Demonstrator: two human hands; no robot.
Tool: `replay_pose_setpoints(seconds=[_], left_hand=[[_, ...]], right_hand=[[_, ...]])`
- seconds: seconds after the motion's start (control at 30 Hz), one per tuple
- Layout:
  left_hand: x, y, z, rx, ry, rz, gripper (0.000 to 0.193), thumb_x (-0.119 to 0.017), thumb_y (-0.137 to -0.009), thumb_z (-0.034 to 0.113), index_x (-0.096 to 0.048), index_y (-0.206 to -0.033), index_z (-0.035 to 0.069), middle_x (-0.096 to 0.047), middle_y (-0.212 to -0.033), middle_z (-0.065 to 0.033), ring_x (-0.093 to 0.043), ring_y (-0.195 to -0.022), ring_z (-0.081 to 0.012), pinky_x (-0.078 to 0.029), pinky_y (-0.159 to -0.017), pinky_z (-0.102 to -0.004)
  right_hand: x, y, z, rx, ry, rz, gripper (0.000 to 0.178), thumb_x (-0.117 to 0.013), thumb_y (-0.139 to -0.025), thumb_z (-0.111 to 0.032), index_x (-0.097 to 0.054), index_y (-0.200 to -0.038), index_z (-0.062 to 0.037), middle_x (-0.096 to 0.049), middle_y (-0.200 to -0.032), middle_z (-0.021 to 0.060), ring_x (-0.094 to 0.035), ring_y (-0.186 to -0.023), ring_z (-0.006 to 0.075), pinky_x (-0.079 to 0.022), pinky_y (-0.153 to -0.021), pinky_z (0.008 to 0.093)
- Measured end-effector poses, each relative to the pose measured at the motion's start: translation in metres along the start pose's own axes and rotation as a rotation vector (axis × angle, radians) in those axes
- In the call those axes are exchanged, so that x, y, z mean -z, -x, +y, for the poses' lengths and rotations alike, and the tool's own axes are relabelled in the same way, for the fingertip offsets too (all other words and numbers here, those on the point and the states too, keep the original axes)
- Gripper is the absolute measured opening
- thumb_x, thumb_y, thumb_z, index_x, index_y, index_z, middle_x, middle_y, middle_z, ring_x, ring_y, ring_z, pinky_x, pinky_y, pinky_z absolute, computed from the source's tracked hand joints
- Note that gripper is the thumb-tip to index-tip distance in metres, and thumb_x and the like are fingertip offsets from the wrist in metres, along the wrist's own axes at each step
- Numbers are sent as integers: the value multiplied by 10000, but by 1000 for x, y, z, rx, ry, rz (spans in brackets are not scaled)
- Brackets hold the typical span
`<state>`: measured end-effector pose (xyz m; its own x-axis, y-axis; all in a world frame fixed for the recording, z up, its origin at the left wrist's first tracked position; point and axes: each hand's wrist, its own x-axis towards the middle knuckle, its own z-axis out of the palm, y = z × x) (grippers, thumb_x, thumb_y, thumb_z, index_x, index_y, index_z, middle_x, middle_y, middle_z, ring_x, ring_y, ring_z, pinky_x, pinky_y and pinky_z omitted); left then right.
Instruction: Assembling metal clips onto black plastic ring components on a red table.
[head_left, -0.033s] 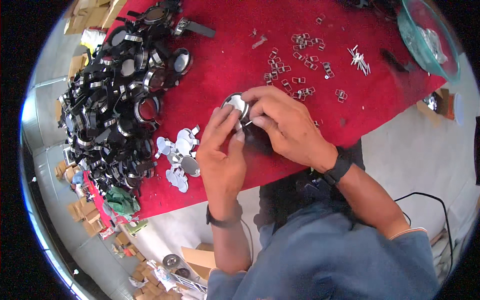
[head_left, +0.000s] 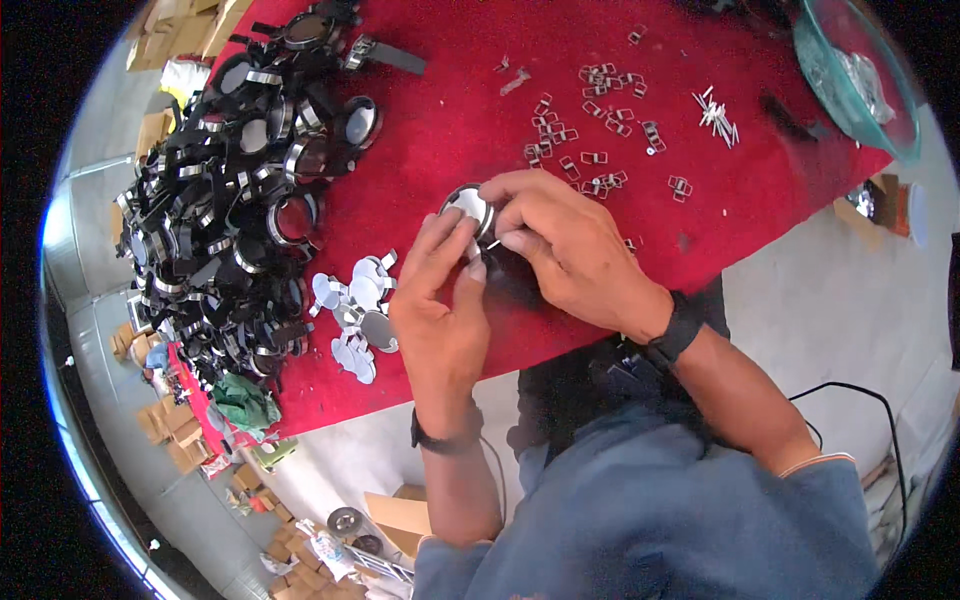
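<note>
Over the red cloth, my left hand grips a round, metal-rimmed watch with a silver face, its fingers lying across the face. My right hand is closed at the watch's right edge, thumb and forefinger pinching a thin, light-coloured pin beside the rim. The fingers hide much of the watch's lower side. Left of my left hand lies a small heap of pale round discs with tabs. Beyond the right hand, several small metal buckles are scattered, with a bunch of white pins farther right.
A tall pile of metal-rimmed watches with black straps covers the table's left side. At the far right corner stands a teal translucent basin holding clear plastic. A crumpled green cloth or bag rests at the near left corner. Cardboard boxes stand below.
</note>
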<state>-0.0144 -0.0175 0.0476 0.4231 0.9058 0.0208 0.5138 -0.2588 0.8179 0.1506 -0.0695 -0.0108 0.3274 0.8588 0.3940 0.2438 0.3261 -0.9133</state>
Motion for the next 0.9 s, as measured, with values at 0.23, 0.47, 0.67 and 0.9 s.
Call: replay_pose_setpoints(seconds=[0.23, 0.47, 0.67, 0.9], left_hand=[[-2, -1, 3, -19, -72, 5, 452, -670, -881, -119, -769, -1295, 33, -710, -1407, -183, -603, -1411, -349, -443, -1196, -421], [-2, -2, 3, -44, -118, -4, 442, -679, -891, -105, -767, -1301, 35, -709, -1408, -183, -604, -1409, -350, -441, -1197, -420], [-1, -2, 8, -25, -139, -16, 452, -675, -898, -101, -763, -1317, 44, -706, -1413, -183, -599, -1414, -353, -432, -1201, -422], [-1, -2, 4, -38, -110, -10, 437, -675, -902, -91, -768, -1308, 43, -712, -1399, -189, -606, -1404, -354, -436, -1197, -423]], right_hand=[[-1, -1, 1, -11, -17, 5, 61, -639, -983, -30, -598, -998, 13, -672, -1202, 208, -693, -987, 432, -571, -846, 483], [-5, -1, 0, -48, 26, 37, 99, -601, -1021, -67, -603, -1011, 32, -672, -1195, 220, -696, -986, 428, -573, -858, 495], [-2, 0, 2, -13, 31, 8, 92, -610, -1003, -66, -606, -1009, 25, -666, -1220, 217, -694, -994, 435, -575, -857, 496], [-2, 0, 1, -15, 26, -1, 88, -632, -985, -66, -604, -1001, 15, -660, -1242, 207, -690, -990, 439, -576, -841, 503]])
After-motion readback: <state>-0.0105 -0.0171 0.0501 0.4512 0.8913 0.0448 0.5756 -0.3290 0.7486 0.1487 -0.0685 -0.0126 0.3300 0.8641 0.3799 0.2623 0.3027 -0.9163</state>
